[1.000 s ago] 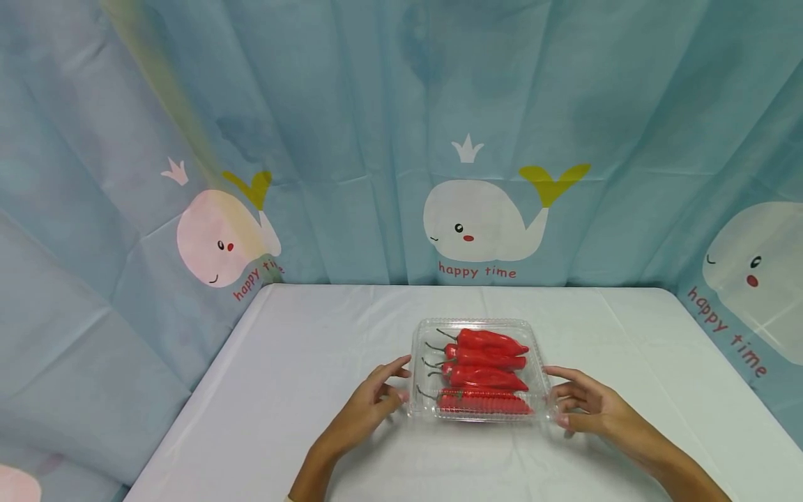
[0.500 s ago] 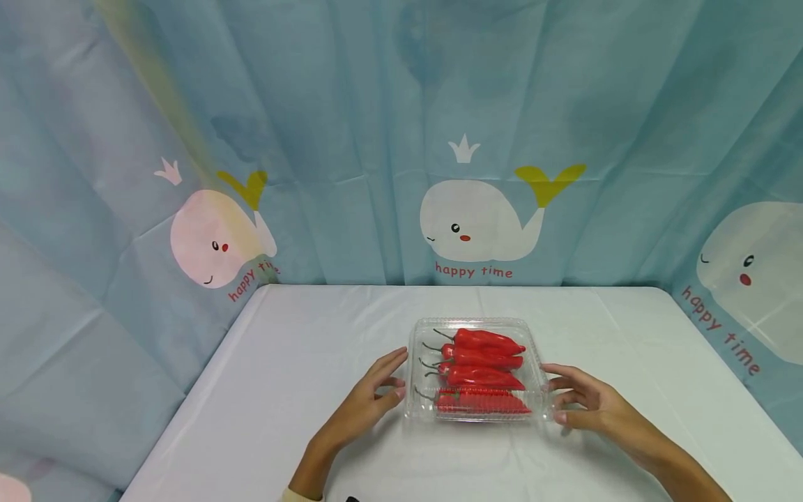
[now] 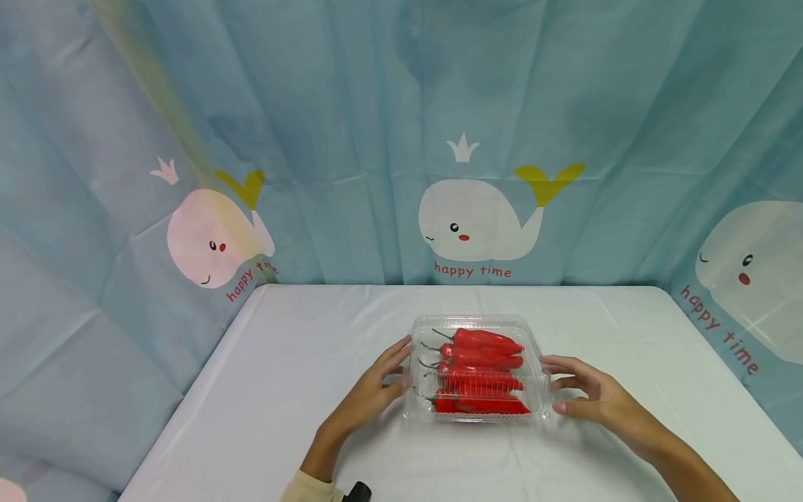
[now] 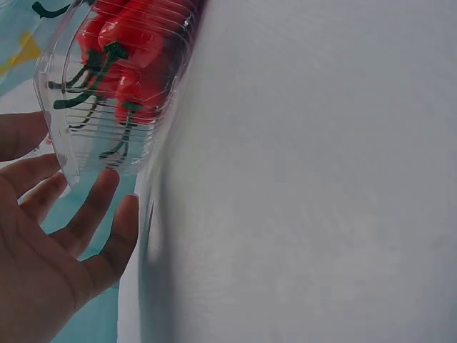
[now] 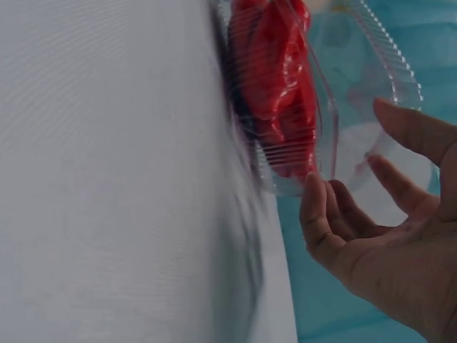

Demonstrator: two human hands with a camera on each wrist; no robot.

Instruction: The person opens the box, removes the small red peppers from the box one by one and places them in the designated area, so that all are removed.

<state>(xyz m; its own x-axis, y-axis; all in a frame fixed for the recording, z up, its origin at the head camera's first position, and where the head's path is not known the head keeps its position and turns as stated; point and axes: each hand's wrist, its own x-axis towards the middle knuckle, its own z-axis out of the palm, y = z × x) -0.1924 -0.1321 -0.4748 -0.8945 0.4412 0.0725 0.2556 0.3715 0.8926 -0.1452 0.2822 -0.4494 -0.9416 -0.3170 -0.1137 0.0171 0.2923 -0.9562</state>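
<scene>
A clear plastic clamshell box (image 3: 414, 404) with several red peppers (image 3: 483, 359) sits on the table; green stems point left. Its ridged lid front crosses over the nearer peppers in the head view. At the left side is my left hand (image 3: 370, 394), fingers spread, with thumb and fingertips touching the plastic rim. My right hand (image 3: 586, 390) is at the right side, its thumb apart from the fingers and fingertips near the edge. In the right wrist view the lid (image 5: 357, 78) stands at an angle from the pepper-filled part. Exact finger contact there is unclear through the plastic.
White cloth covers the table (image 3: 301, 335). Behind it and at both sides hangs a blue curtain (image 3: 351, 139) with printed whales (image 3: 477, 219). A small black object (image 3: 359, 492) shows by the left sleeve (image 3: 310, 488).
The lid's ridged front has shifted up and away from the nearest pepper to the one behind it. Both hands have moved slightly up in the head view, staying at the box's sides.
</scene>
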